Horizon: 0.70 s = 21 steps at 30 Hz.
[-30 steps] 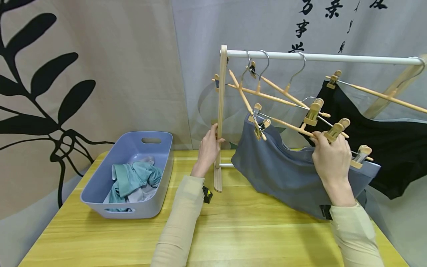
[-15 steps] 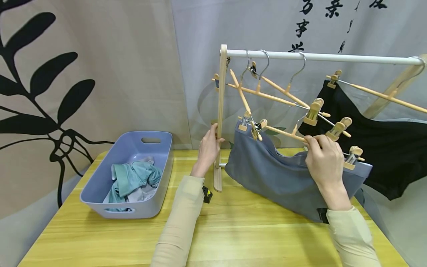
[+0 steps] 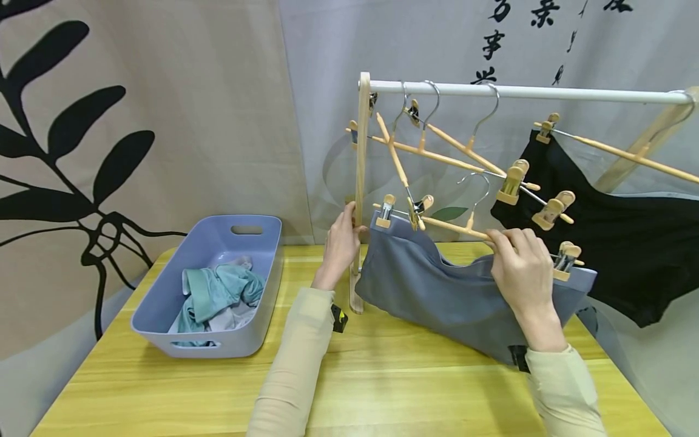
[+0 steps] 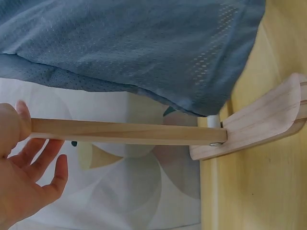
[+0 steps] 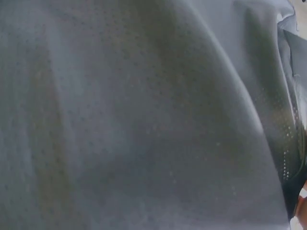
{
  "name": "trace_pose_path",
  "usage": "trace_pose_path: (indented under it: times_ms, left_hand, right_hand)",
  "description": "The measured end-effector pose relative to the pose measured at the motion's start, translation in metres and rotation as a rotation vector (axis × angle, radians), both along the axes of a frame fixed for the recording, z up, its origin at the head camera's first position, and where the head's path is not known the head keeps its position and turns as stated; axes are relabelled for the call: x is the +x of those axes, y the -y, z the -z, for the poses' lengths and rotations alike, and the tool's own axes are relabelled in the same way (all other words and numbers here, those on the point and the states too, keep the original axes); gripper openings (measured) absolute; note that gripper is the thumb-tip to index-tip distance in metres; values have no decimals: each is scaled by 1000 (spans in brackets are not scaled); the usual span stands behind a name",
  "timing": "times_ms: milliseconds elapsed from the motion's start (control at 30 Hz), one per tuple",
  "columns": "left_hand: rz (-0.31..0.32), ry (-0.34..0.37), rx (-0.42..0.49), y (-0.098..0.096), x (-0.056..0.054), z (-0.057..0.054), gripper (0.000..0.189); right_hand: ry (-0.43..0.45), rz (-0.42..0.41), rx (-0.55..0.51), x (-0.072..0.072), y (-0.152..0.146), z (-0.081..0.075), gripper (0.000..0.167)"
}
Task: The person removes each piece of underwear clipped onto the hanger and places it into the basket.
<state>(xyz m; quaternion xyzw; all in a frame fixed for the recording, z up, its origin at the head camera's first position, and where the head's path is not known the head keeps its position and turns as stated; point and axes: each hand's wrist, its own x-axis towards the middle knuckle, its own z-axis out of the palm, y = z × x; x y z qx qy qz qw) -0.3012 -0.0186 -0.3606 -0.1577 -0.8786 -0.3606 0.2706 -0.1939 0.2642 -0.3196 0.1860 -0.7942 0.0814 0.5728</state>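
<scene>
In the head view my right hand grips the wooden bar of a clip hanger, whose metal hook is off the rail. Two clips hold grey-blue boxer briefs by the waistband, and they hang just over the table. The same cloth fills the right wrist view and hides most of the hand there. My left hand holds the rack's left wooden post. In the left wrist view, thumb and fingers lie on either side of that post, and the briefs hang beside it.
Several bare clip hangers dangle from the white rail, overlapping the held hanger in view. Black briefs hang at the right on another hanger. A blue basket holding teal and grey cloth stands at the table's left.
My right hand has brought the hanger and grey-blue briefs left and slightly down, and the hanger's hook shows more clearly. The left hand stays on the post.
</scene>
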Motion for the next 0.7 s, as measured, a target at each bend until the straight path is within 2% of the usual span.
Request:
trace_pose_path:
  times_ms: [267, 500, 600, 700]
  left_hand:
    - [-13, -13, 37, -1, 0, 0, 47]
    - [49, 1, 114, 2, 1, 1, 46]
    - [84, 15, 202, 4, 5, 2, 43]
    - [82, 10, 355, 7, 13, 1, 39]
  right_hand:
    - [-29, -54, 21, 0, 7, 6, 11]
    - [-31, -109, 19, 1, 15, 13, 13]
    - [-35, -129, 21, 2, 18, 16, 17]
    - [-50, -149, 22, 3, 21, 18, 21]
